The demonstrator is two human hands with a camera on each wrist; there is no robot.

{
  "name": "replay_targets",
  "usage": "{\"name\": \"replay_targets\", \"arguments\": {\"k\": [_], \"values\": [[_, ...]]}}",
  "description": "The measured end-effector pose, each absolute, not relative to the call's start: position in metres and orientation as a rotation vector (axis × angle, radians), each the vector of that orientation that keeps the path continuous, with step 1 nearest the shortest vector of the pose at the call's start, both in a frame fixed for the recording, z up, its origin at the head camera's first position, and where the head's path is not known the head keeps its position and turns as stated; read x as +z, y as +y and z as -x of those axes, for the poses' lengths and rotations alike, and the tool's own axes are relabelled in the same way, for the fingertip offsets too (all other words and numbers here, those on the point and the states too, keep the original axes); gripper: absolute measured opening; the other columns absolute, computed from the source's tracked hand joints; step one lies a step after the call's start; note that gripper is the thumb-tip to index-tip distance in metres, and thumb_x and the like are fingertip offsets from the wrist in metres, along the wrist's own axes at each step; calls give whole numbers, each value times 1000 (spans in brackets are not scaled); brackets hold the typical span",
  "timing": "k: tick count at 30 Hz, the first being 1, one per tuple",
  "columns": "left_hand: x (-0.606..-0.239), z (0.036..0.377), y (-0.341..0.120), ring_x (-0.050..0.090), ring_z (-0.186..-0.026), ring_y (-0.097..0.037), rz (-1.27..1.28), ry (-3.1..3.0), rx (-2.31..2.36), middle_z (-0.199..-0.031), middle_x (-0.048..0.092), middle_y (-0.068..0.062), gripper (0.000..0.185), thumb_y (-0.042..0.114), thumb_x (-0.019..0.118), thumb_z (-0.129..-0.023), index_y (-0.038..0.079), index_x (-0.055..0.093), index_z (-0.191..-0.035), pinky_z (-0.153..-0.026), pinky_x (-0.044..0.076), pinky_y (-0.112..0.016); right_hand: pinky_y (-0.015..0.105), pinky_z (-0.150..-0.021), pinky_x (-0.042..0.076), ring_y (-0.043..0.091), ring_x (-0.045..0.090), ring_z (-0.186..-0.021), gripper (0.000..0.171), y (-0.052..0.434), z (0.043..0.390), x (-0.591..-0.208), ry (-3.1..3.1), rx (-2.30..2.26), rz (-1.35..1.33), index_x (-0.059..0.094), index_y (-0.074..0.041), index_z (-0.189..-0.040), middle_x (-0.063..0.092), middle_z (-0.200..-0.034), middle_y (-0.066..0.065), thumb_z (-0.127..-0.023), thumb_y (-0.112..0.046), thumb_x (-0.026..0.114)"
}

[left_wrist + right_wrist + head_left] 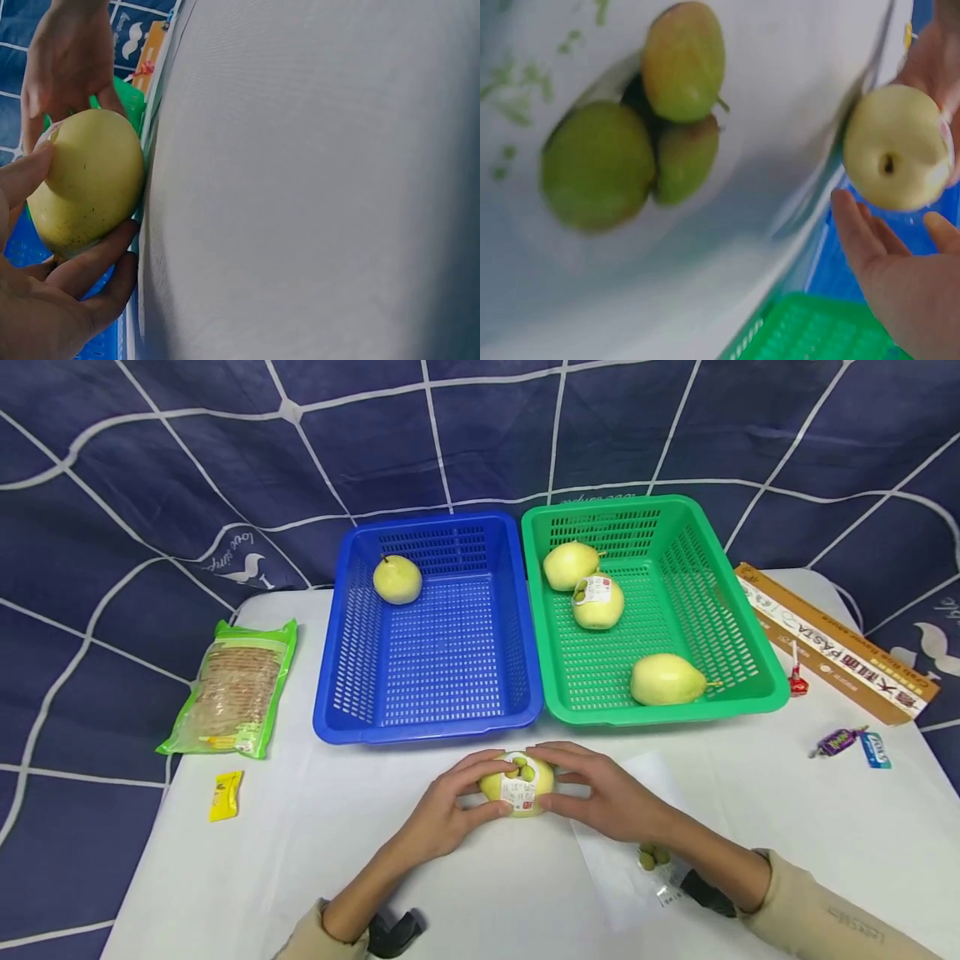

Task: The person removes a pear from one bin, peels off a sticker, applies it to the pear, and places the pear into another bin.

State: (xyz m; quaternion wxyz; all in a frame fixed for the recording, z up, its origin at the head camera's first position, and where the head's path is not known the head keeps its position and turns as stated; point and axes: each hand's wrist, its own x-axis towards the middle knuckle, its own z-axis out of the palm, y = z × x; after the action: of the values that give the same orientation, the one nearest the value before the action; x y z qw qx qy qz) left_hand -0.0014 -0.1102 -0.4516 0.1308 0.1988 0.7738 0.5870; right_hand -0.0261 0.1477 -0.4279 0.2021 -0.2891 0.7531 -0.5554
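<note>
A yellow pear with a printed label on top lies between the two hands, in front of the baskets. My left hand holds it from the left, thumb at the near side and fingers round the far side; the left wrist view shows the fingers against the pear. My right hand is at the pear's right end with fingers spread. In the right wrist view, the right hand's fingers are extended beside the pear, whose small dark hollow faces the camera.
Behind are a blue basket with one pear and a green basket with 3. A white sheet with printed fruit lies under the right forearm. Bagged crackers and a yellow packet lie left; a pasta box and sweets lie right.
</note>
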Motion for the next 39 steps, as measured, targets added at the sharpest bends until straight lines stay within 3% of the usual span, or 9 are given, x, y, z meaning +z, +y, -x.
{"name": "replay_targets", "arguments": {"k": [3,7,14,20,25,27,32,39], "values": [[-451,2,-109,50,-128,-29,-572,2254,1706,-142,51,-12,45,3,77,-84,8,64,-127,-91,54,-32,40,-95,52,19,62,-107,45,160,24,-421,2198,-1611,811,58,-4,-134,63,-122,6,-91,-7,71],[-452,2,-109,50,-128,-30,-581,2260,1721,-140,52,-14,46,1,77,-83,5,65,-127,-91,54,-32,28,-92,53,15,65,-94,35,178,21,-411,2292,-1756,721,64,-1,-124,68,-106,4,-90,5,68],[-451,2,-109,50,-128,-30,-559,2251,1713,-140,52,-13,46,2,78,-83,6,65,-127,-91,54,-32,20,-77,55,15,67,-86,30,211,14,-404,2195,-2334,449,62,15,-114,69,-91,14,-86,25,56],[-451,2,-108,50,-127,-30,-554,2253,1721,-140,52,-14,47,3,78,-83,5,65,-127,-90,55,-31,19,-80,55,15,68,-89,32,229,15,-402,2285,-2609,241,57,23,-114,63,-105,14,-83,27,57],[-451,2,-108,51,-126,-31,-556,2267,1725,-139,53,-14,46,3,78,-82,4,65,-127,-89,55,-31,15,-77,54,8,67,-85,36,235,18,-400,2707,-2261,-107,64,12,-119,57,-113,10,-84,17,66],[-451,2,-108,52,-126,-31,-553,2270,1724,-139,53,-14,47,3,79,-82,4,65,-127,-89,55,-32,13,-78,53,6,64,-92,35,235,21,-402,2829,-2088,-179,66,9,-118,57,-115,6,-84,14,69],[-452,2,-107,52,-126,-30,-537,2265,1736,-138,54,-13,47,3,79,-82,4,65,-127,-88,56,-32,8,-79,49,11,50,-111,30,232,27,-412,2966,-1891,-196,68,10,-110,51,-122,-1,-81,9,75],[-453,0,-105,52,-125,-30,-520,2280,1770,-136,55,-13,46,1,80,-81,4,67,-125,-88,56,-32,10,-80,51,15,50,-111,27,223,31,-420,2899,-1990,-210,65,12,-106,41,-129,3,-81,10,74]]}}
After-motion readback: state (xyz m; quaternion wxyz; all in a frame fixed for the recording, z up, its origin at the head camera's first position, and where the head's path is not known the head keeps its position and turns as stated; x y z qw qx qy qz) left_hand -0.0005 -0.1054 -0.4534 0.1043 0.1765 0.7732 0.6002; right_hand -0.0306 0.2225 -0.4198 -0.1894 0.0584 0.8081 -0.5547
